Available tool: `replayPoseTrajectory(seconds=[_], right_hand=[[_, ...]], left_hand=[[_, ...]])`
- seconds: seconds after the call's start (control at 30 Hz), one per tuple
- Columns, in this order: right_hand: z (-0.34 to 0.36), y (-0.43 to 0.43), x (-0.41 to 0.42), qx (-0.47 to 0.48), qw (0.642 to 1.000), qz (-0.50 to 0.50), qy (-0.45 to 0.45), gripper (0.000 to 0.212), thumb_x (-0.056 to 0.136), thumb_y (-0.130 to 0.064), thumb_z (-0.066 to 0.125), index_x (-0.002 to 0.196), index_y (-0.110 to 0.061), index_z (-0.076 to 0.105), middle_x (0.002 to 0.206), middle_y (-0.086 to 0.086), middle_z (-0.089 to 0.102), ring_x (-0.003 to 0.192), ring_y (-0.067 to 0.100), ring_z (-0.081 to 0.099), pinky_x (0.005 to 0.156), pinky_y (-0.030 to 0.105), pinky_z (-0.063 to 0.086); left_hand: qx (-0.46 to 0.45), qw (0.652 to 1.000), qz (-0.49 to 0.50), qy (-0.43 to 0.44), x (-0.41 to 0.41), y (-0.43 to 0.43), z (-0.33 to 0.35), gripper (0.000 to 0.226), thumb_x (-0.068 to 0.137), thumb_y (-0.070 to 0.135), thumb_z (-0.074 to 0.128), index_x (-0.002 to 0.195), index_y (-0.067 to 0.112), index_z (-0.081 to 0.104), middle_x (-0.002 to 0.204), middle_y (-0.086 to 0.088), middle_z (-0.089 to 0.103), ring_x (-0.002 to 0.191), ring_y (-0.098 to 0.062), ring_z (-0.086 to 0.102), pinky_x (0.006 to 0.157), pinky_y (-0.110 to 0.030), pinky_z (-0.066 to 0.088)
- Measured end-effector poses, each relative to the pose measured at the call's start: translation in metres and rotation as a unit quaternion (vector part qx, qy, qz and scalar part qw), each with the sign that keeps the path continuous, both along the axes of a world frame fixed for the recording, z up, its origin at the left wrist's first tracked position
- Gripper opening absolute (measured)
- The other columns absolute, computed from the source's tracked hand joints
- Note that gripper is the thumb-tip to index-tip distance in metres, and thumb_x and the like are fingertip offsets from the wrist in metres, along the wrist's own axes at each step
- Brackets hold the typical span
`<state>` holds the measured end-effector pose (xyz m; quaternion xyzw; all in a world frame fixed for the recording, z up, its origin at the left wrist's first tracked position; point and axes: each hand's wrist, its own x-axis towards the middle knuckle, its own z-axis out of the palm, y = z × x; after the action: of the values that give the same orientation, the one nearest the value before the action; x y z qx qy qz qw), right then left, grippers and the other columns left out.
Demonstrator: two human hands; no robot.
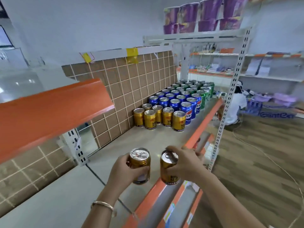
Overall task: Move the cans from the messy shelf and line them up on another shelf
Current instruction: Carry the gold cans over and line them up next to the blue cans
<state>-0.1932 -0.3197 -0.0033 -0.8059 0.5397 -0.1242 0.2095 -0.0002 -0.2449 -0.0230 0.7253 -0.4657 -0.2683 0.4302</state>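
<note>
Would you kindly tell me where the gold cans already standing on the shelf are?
In the head view, the standing gold cans are grouped mid-frame on the grey shelf, against the tiled back wall, just nearer than the blue cans.

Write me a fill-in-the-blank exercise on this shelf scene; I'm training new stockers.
The left hand grips one can, the right hand another can; both cans are ____.
On the shelf, the blue cans stand between the lined-up gold cans and the ____ cans.
The tubs on the top shelf are ____.
Missing words: gold; green; purple.
</note>
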Motion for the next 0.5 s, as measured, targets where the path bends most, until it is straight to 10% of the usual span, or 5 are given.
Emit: replayPoseTrajectory(seconds=[0.17, 0.5], right_hand=[[-0.003, -0.058, 0.015, -0.021, 0.999, 0.034, 0.031, 0.072, 0.067, -0.054, 0.067, 0.131, -0.048, 0.036, 0.121, 0.000, 0.045, 0.121, 0.025, 0.042, 0.103, 0.048, 0.019], [0.001, -0.196, 0.051, -0.048, 0.980, 0.172, 0.092, 0.068, 0.075, -0.042, 0.067, 0.134, -0.046, 0.033, 0.130, 0.002, 0.047, 0.126, 0.029, 0.035, 0.105, 0.055, 0.021]], left_hand=[[-0.003, 1.000, 0.005, 0.001, 0.000, -0.042, -0.002, 0.049, 0.056, 0.017, 0.088, 0.081, 0.041, 0.053, 0.094, 0.006, 0.062, 0.079, 0.006, 0.055, 0.059, -0.005, 0.042], [-0.009, 0.997, 0.071, 0.041, -0.017, -0.127, -0.011, 0.050, 0.055, 0.006, 0.086, 0.093, 0.032, 0.065, 0.094, 0.011, 0.069, 0.085, -0.001, 0.063, 0.062, -0.002, 0.045]])
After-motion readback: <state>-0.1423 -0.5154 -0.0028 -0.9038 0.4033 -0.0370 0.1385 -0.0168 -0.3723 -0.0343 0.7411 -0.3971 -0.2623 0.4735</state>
